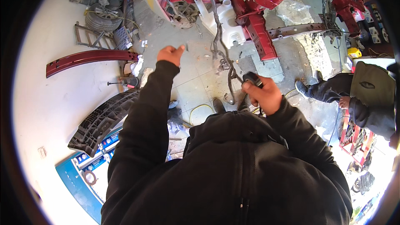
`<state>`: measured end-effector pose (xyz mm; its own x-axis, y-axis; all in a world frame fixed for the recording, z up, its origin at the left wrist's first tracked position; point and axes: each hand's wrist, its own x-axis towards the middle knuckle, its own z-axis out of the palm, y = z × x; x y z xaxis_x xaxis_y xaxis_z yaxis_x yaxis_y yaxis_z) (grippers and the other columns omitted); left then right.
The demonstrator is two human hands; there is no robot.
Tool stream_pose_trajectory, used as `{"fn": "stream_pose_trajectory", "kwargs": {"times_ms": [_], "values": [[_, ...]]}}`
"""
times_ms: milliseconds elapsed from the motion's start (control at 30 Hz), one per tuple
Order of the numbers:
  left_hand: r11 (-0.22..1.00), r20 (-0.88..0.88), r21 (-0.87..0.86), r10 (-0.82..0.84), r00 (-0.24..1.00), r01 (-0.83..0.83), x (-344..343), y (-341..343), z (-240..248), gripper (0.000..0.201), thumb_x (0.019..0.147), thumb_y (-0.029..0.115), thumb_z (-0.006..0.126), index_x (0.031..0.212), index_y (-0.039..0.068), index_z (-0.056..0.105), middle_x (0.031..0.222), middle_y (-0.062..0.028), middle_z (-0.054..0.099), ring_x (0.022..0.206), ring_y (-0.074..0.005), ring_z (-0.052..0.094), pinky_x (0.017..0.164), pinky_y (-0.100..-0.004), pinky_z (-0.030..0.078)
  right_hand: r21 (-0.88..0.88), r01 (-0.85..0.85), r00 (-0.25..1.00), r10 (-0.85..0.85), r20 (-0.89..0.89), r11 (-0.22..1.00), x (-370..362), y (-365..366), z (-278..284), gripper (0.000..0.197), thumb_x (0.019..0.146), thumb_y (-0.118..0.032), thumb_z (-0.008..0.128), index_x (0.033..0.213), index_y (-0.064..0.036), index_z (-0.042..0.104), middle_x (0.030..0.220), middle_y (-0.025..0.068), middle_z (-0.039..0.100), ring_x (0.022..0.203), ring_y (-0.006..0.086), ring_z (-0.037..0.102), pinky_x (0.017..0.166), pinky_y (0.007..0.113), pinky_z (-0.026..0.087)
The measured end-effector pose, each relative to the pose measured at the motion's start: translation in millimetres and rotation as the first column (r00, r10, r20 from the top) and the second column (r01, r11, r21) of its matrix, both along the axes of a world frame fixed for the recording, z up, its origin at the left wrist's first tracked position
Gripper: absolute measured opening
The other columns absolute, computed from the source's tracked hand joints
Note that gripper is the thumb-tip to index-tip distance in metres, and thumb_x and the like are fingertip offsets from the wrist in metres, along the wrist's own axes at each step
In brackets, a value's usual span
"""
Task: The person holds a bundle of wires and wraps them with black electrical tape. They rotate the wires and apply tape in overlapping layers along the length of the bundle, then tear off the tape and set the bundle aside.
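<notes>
My left hand (170,55) is out in front at the left, fingers curled with the thumb pointing right. A small greyish sliver shows by its thumb tip; whether it is held I cannot tell. At the right, my right hand (267,95) is closed around a black hand-sized object (252,79) with a rounded head, its kind unclear. Just left of that object hangs a dark wrapped wiring harness (217,29), running down from the red car body frame (256,29). A white plastic reservoir (227,18) sits against the frame, behind the harness.
A wheel (103,18), a dark red curved bar (89,60) and a black plastic panel (98,121) are along the left wall. Another person (358,96) is at the right. More red car parts (346,6) stand at the upper right. A yellow hose (200,109) lies on the tiled floor.
</notes>
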<state>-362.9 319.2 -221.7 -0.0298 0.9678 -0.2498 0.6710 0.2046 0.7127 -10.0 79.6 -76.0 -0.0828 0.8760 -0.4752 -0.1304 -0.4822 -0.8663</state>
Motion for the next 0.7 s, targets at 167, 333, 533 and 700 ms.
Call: {"fn": "stream_pose_trajectory", "kwargs": {"times_ms": [167,333,533,700], "values": [[0.879,0.047,0.387,-0.319,0.947,0.277,24,-106,21,0.045,0.087,-0.005,0.064,0.131,0.002,0.056,0.1,-0.0172,0.077,0.085,-0.0357,0.076,0.076,-0.0419,0.06,-0.154,0.089,0.915,-0.142,-0.377,0.984,11,18,-9,0.023,0.106,-0.026,0.073,0.114,-0.0047,0.073,0.098,0.0054,0.073,0.078,0.0134,0.066,0.069,0.032,0.052],[0.896,0.795,-0.054,-0.23,0.562,0.442,114,-194,102,0.024,0.113,0.013,0.063,0.131,-0.002,0.064,0.116,-0.0062,0.072,0.108,-0.0156,0.068,0.096,-0.0341,0.056,-0.211,0.13,0.849,-0.219,-0.481,0.969,-14,38,-36,0.026,0.107,-0.028,0.074,0.117,-0.0036,0.074,0.117,0.01,0.076,0.098,0.021,0.073,0.087,0.039,0.059],[0.91,0.619,-0.234,-0.131,0.774,0.341,140,-196,126,0.019,0.111,0.014,0.066,0.123,0.0,0.061,0.107,-0.0069,0.073,0.103,-0.0149,0.067,0.092,-0.0335,0.056,-0.188,0.0,0.785,-0.116,-0.609,0.982,-36,52,-58,0.043,0.109,-0.039,0.071,0.126,0.0007,0.07,0.116,0.0109,0.076,0.102,0.0254,0.075,0.091,0.041,0.06],[0.937,0.934,-0.332,0.312,0.173,0.105,120,-185,137,0.009,0.113,0.013,0.06,0.118,0.006,0.06,0.115,-0.0122,0.075,0.103,-0.0222,0.073,0.096,-0.0384,0.059,-0.114,-0.009,0.774,-0.065,-0.63,0.993,-32,44,-36,0.055,0.109,-0.046,0.07,0.132,0.0035,0.067,0.111,0.0091,0.074,0.097,0.0203,0.072,0.092,0.036,0.056]]}}
